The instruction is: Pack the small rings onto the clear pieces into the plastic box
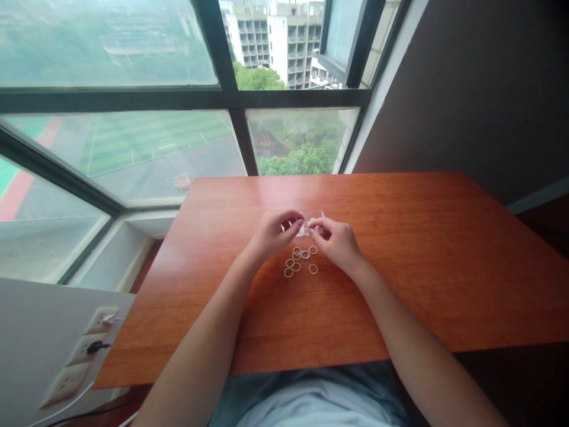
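Over the middle of the table, my left hand (pixel 280 231) and my right hand (pixel 335 237) are close together, their fingertips nearly meeting. Thumb and fingers are pinched on each hand. A pale, ring-like edge shows at the right fingertips, too small to identify for sure. Just behind the fingers lies a clear plastic container or bag (pixel 316 214), with whitish pieces in it; the hands partly cover it. Nearer to me, several thin pale rings lie loosely grouped on the wood, some touching or overlapping. One ring (pixel 313 269) sits apart to the right.
The reddish-brown wooden table (pixel 422 255) stretches wide to the right. Dark-framed windows (pixel 231 98) stand behind it, one pane open. At the lower left, wall sockets (pixel 82 349) hold a white plug and a black plug with cables.
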`<state>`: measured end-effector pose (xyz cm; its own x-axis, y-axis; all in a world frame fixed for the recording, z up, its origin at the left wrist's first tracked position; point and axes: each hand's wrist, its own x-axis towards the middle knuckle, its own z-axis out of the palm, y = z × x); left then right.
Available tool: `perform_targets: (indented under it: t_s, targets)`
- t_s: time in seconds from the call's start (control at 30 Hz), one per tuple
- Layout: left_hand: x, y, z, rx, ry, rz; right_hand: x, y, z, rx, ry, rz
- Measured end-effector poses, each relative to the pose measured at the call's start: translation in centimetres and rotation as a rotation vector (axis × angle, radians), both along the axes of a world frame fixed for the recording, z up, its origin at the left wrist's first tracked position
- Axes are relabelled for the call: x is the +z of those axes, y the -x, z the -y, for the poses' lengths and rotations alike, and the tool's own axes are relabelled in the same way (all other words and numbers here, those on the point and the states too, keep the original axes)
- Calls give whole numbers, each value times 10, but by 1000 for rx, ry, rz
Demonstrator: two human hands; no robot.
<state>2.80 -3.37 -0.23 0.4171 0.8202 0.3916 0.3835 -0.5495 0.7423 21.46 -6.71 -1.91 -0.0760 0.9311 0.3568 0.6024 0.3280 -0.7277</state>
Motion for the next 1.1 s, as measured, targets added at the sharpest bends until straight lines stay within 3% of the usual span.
perform_targets:
  t_s: [0.17, 0.4, 0.7, 0.97, 1.1]
  targets:
    - [5, -5, 5, -86, 0, -47, 3, 1, 2, -17, -12, -96]
    - [4, -3, 3, -53, -31, -106, 3, 1, 1, -3, -12, -111]
    - [2, 49, -19, 200, -48, -215, 5, -5, -1, -36, -13, -65]
    - [-5, 43, -18, 105, -43, -241, 2, -3, -2, 16, 55, 68]
    - [-5, 43, -17, 126, -24, -229, 2, -4, -1, 70, 113, 117]
